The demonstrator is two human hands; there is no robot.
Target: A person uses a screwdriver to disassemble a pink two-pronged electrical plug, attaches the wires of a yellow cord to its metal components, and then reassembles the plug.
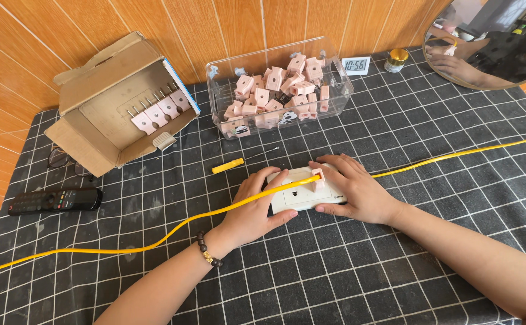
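Head view: both hands clamp a white socket block with a pink plug and yellow cable.
Left hand and right hand press its ends; it looks light, rigid (probably smooth plastic), best gripped by the edges.

smooth white plastic socket plate, glossy yellow cable, matt checked cloth, clear plastic tub, brown cardboard box.

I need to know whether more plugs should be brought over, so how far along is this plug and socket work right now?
Done: five pink plugs stand in a row inside the cardboard box. In hand: the left hand and right hand hold a white socket block with one pink plug on a yellow cable seated in it. Left: the clear bin holds a heap of loose plugs.
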